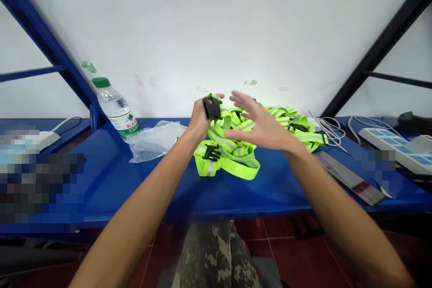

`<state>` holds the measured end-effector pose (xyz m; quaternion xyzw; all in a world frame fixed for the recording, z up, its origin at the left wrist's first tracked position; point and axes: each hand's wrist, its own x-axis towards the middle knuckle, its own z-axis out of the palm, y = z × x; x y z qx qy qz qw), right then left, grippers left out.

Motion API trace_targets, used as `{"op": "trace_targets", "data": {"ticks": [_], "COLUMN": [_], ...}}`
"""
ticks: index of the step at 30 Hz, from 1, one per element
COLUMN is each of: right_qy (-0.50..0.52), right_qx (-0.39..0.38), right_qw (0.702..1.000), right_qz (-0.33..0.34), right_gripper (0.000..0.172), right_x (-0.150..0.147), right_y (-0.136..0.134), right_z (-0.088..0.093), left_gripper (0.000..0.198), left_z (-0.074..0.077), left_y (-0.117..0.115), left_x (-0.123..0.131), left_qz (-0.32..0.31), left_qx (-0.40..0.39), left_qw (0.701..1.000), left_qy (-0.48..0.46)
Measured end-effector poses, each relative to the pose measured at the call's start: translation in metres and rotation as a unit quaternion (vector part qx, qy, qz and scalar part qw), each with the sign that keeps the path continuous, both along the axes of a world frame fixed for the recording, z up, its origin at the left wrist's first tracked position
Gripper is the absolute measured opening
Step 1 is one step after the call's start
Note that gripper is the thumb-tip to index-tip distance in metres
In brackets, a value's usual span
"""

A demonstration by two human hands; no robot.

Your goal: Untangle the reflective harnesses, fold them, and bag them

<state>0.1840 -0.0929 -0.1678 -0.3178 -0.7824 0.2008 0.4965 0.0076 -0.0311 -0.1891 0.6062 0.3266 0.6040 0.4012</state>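
camouflage trousers fill the bottom of the view, over a dark red tile floor. above them, both forearms reach out over the edge of a blue metal worktop.

the left hand is closed around a black plastic buckle, which it holds up just above a heap of neon yellow reflective straps. the right hand is open with its fingers spread, hanging just over the heap, apart from the left hand, and it does not seem to touch anything. the heap lies tangled near the middle of the worktop, and a second black buckle rests on it.

left of the heap, a crumpled clear plastic bag lies beside a tilted water bottle with a green cap. to the right are a loose white cable, a flat printed strip and a power strip. blurred patches hide parts of both sides. behind it all stands a white wall.
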Motion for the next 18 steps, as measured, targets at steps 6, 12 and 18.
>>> {"op": "trace_targets", "data": {"ticks": [6,12,18], "right_qy": [0.029,0.092,0.261], "right_qx": [-0.051,0.046,0.089], "right_qw": [0.997,0.973,0.898], "right_qz": [-0.056,-0.206,-0.342], "right_gripper": [0.039,0.03,0.022], "right_x": [-0.02,0.018,0.087], "right_y": [0.036,0.061,0.09], "right_z": [-0.036,-0.009,0.033], "left_gripper": [0.029,0.07,0.083], "left_z": [-0.013,-0.023,-0.033], "left_y": [0.002,-0.007,-0.013], "left_x": [0.002,-0.024,-0.044], "left_qz": [0.05,-0.093,-0.096], "left_qx": [0.032,-0.021,-0.072], "left_qw": [0.983,0.921,0.87], "left_qy": [0.174,0.378,0.479]}}
